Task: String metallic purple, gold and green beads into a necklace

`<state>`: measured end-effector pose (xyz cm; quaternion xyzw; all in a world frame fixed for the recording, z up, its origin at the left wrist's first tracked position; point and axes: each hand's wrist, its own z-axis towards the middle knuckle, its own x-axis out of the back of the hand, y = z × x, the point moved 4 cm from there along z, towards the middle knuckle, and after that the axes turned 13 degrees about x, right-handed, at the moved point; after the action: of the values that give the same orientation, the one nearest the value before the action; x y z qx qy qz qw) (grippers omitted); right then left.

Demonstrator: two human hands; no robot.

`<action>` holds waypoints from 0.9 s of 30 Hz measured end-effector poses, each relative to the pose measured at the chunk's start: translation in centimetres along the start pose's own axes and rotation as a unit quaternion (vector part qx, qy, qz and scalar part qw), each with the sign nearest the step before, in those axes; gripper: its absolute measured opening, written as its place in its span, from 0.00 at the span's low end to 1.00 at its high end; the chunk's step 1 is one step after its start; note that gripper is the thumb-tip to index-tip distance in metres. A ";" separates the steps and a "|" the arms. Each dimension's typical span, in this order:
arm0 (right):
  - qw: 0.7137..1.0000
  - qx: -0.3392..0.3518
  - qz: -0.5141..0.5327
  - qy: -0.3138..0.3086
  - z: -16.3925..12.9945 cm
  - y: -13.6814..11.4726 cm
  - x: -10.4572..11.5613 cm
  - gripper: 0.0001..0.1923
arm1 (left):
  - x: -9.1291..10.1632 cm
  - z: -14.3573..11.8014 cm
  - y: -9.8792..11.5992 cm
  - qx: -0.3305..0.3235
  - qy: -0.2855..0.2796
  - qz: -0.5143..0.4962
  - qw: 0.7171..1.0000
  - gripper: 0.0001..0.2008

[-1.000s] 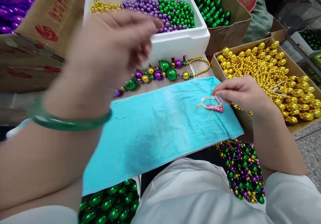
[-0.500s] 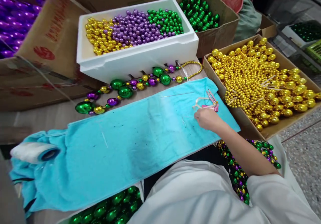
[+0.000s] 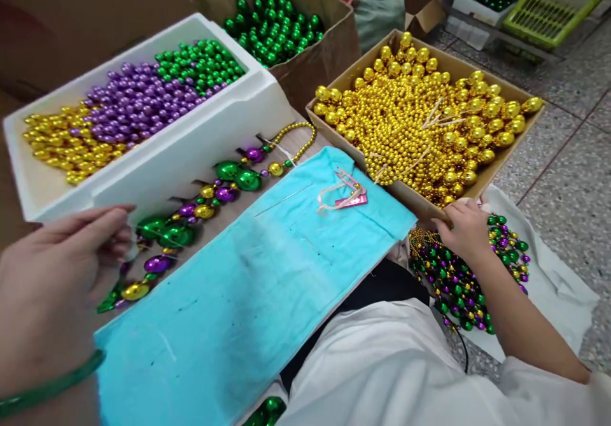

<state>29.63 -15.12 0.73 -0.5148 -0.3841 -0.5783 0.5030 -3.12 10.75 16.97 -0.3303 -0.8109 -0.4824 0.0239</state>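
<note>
My left hand (image 3: 67, 279), with a green bangle at the wrist, is raised at the left beside a strand of large beads (image 3: 205, 203). Its thumb and forefinger are pinched together; whatever is between them is too small to make out. Purple, green and gold beads make up the strand, which ends in a loop of small gold beads. At the near corner of a cardboard box (image 3: 413, 198), my right hand (image 3: 465, 228) has its fingers curled over the edge. Gold bead strings (image 3: 405, 120) fill that box. On the turquoise cloth (image 3: 267, 273) lie a needle (image 3: 284, 200) and pink clippers (image 3: 352, 187) with a band.
A white foam box (image 3: 191, 152) of gold, purple and green beads stands behind the strand. Green beads fill another carton (image 3: 329, 50). Mixed bead strings (image 3: 453, 286) hang at my right, above a white sheet (image 3: 558, 286). A yellow-green crate (image 3: 548, 12) is farther back.
The view has turned to the right. My right hand has left the clippers' band and moved right to the cardboard box. My left hand has come into view, pinched.
</note>
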 end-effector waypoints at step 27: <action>0.726 0.220 0.652 0.007 13.7 -22.8 5.6 0.27 | 0.6 -6.5 -0.3 -0.171 0.084 0.099 0.977 0.12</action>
<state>10.44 1.52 10.32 -0.5095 -0.0669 -0.0107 0.8578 -5.57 5.72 20.40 -0.3667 -0.6745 -0.6354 0.0824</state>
